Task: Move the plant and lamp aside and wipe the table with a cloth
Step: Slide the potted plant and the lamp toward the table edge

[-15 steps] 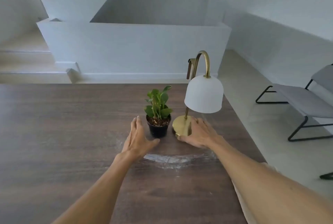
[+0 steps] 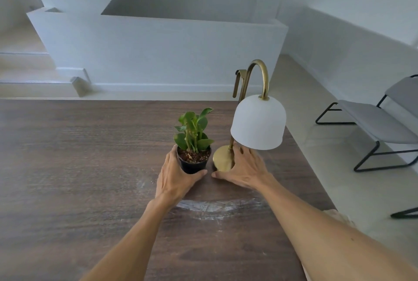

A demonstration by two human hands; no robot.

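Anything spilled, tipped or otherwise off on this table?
Yes: a whitish smear arcs across the dark wood table, nearer the person than the plant and lamp, with faint specks nearby. It looks like powder or residue. Plant and lamp both stand upright, apparently undamaged.

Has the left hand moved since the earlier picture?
Yes. The left hand has closed in rightward onto the plant pot, which it earlier only approached.
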